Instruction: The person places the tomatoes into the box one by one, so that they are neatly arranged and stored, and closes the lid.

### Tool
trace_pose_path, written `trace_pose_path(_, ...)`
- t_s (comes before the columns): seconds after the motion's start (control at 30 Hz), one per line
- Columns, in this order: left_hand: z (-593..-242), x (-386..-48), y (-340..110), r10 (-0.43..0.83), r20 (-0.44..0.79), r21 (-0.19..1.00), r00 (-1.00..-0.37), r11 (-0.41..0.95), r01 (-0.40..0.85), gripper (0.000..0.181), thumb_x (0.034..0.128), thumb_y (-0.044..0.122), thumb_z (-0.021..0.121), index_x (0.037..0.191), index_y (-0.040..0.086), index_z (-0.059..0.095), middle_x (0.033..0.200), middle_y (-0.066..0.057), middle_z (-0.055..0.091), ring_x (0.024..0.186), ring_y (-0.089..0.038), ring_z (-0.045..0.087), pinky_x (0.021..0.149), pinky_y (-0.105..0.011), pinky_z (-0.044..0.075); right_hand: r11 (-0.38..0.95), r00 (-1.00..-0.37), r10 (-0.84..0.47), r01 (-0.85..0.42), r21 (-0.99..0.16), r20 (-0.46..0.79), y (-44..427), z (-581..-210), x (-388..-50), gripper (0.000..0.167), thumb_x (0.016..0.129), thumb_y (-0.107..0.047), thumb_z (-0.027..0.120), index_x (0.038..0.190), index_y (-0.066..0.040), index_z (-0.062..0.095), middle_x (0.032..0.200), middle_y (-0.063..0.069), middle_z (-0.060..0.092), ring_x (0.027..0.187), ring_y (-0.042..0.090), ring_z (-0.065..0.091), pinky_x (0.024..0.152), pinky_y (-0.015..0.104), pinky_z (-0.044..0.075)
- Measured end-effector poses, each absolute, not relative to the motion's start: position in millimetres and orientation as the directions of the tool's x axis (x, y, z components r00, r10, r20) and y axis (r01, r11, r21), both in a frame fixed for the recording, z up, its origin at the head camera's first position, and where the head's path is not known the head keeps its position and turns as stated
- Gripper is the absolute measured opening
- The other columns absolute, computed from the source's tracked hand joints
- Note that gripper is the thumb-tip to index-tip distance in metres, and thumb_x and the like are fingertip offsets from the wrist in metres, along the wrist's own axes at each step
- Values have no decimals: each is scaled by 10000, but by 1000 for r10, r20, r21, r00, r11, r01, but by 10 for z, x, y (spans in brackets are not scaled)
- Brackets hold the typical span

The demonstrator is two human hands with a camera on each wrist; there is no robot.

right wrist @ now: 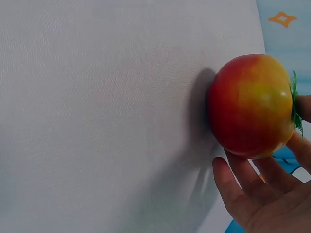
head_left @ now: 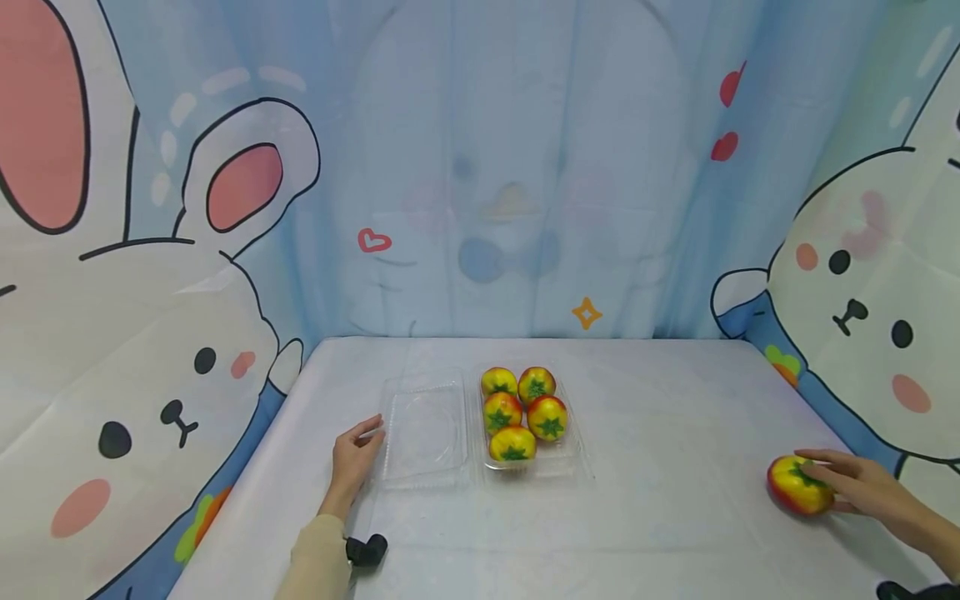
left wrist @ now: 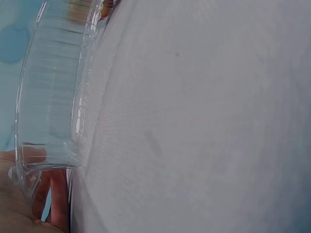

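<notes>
White tabletop (head_left: 660, 508), fruit (head_left: 793, 485) in right hand (head_left: 873, 490)

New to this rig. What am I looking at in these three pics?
No robot here: one person works bare-handed. The wide picture comes from a camera worn on the head, looking forward and down; the other two come from cameras on each wrist. On the white-covered table sits a clear plastic tray with five red-and-yellow fruits in it, and another clear plastic section to its left. The left hand is at that section's outer edge. Far to the right, the right hand holds a sixth fruit by its green-leafed top and side.
</notes>
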State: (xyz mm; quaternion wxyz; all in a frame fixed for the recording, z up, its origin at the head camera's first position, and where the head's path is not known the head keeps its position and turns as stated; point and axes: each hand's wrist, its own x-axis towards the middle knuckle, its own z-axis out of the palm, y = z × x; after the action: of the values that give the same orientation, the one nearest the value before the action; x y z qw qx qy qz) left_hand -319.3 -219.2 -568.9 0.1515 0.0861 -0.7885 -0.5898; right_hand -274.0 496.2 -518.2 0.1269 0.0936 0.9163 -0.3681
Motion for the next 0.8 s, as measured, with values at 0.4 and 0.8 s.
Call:
trace_pose_path(0.4,-5698,-3212,-2195,-313,137,955,-940,295,41,325,924,85,661,1246,47,679,1243,-123,669,930,-123,611,759,-161,463,743,-969,77,212,-635,-233,4909,-5162,-2774,891,929,-578,577,1356,176,371,1287,451,407,1017,494,523,760,436,571)
trace_pose_path(0.8,-5716,-3227,-2209,-318,137,956,-938,290,42,319,921,93,669,1236,45,684,1231,-123,676,911,-111,611,746,-156,463,777,-991,-10,75,-625,-131,4669,-5113,-2827,766,1001,-502,498,1350,173,402,1277,421,464,1000,435,558,729,370,576)
